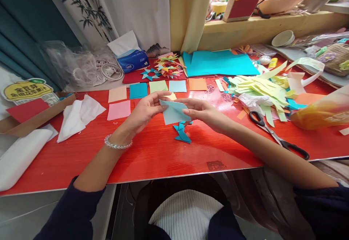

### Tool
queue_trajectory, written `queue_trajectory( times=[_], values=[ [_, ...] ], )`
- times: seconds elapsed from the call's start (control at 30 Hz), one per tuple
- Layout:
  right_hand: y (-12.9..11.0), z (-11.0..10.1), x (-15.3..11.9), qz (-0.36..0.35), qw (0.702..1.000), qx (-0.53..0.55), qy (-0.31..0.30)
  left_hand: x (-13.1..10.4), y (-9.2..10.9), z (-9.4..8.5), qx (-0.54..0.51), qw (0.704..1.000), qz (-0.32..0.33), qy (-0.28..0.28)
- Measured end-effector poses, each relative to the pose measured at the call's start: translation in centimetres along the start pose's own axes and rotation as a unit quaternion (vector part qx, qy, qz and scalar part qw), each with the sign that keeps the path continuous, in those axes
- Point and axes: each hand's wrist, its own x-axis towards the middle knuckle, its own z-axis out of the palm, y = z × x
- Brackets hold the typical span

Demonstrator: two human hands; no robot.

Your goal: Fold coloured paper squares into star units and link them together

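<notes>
Above the folded teal pieces (182, 135) on the tabletop (152, 160), a pale blue sheet (174, 112) is pinched by the left hand (145, 109) and right hand (207, 114) — it could be creased askew by uneven thumb pressure — with orange paper (197, 84) stacked beyond.

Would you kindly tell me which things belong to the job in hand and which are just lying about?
In the job, apparently: pale blue sheet, held by left hand and right hand; folded paper; paper squares.

Seemingly lying about: tissue pack, loose tissues, cup.
</notes>
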Motion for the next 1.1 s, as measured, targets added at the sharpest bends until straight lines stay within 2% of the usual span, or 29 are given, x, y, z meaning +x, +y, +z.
queue_trajectory(
  times=[0.17, 0.3, 0.43, 0.53, 0.6, 0.67, 0.73, 0.8, 0.87, 0.97, 1.1],
  values=[
    [0.3, -0.1, 0.1, 0.037, 0.999, -0.022, 0.015, 0.1, 0.1, 0.0, 0.003, 0.999, -0.027, 0.023],
    [-0.1, 0.2, 0.0, 0.099, 0.995, -0.012, -0.030, 0.1, -0.2, 0.1, 0.020, 0.999, -0.038, 0.016],
    [-0.2, 0.4, -0.2, 0.132, 0.989, -0.011, -0.069, 0.0, -0.9, 0.4, 0.030, 0.999, -0.022, 0.000],
    [0.3, 0.3, -0.1, 0.139, 0.989, 0.002, -0.057, 0.0, -1.5, 0.8, 0.053, 0.999, -0.003, -0.011],
    [0.7, 0.1, 0.0, 0.132, 0.990, 0.017, -0.039, 0.0, -1.6, 0.9, 0.112, 0.993, 0.044, -0.005],
    [1.0, -0.1, 0.2, 0.121, 0.992, 0.041, -0.008, -0.1, -1.6, 1.0, 0.231, 0.963, 0.136, 0.017],
    [1.1, -0.2, 0.4, 0.108, 0.991, 0.069, 0.036, -0.2, -1.5, 0.9, 0.362, 0.901, 0.240, 0.019],
    [1.0, -0.4, 0.5, 0.092, 0.988, 0.098, 0.072, -0.3, -1.5, 0.7, 0.439, 0.842, 0.313, -0.012],
    [0.8, -0.5, 0.6, 0.079, 0.986, 0.124, 0.083, -0.3, -1.6, 0.4, 0.467, 0.814, 0.342, -0.057],
    [0.6, -0.5, 0.7, 0.082, 0.981, 0.152, 0.085, -0.2, -2.0, 0.2, 0.486, 0.797, 0.345, -0.096],
    [0.7, -0.5, 0.7, 0.106, 0.978, 0.150, 0.101, -0.1, -2.2, 0.2, 0.448, 0.823, 0.328, -0.116]
  ],
)
